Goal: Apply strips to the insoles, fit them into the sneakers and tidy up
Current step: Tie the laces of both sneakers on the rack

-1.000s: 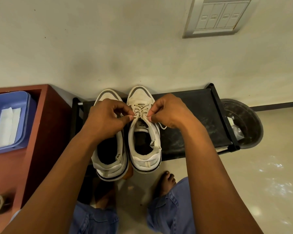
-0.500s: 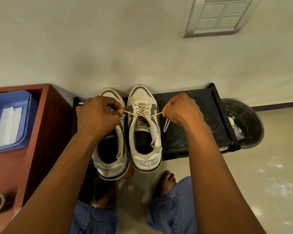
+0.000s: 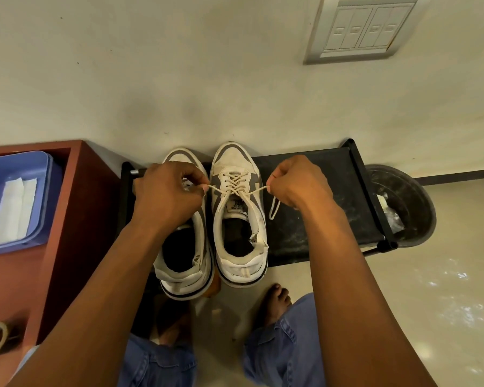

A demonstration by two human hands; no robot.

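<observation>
On a low black rack (image 3: 313, 208) against the wall stand two scuffed white-and-grey sneakers, side by side. Over the right sneaker (image 3: 239, 219), the left hand (image 3: 168, 195) and right hand (image 3: 298, 181) each pinch one end of its cream lace (image 3: 235, 185), fingers closed, drawing it taut sideways. Its tongue label is unreadable. The left sneaker (image 3: 185, 261) sits partly under the left wrist.

Warm, dim indoor light from above. Soft shadows on wall (image 3: 179, 107) behind sneakers (image 3: 236, 213). Glare patches on glossy floor (image 3: 444, 289). Wide-angle bending at edges; forearms slightly soft.
</observation>
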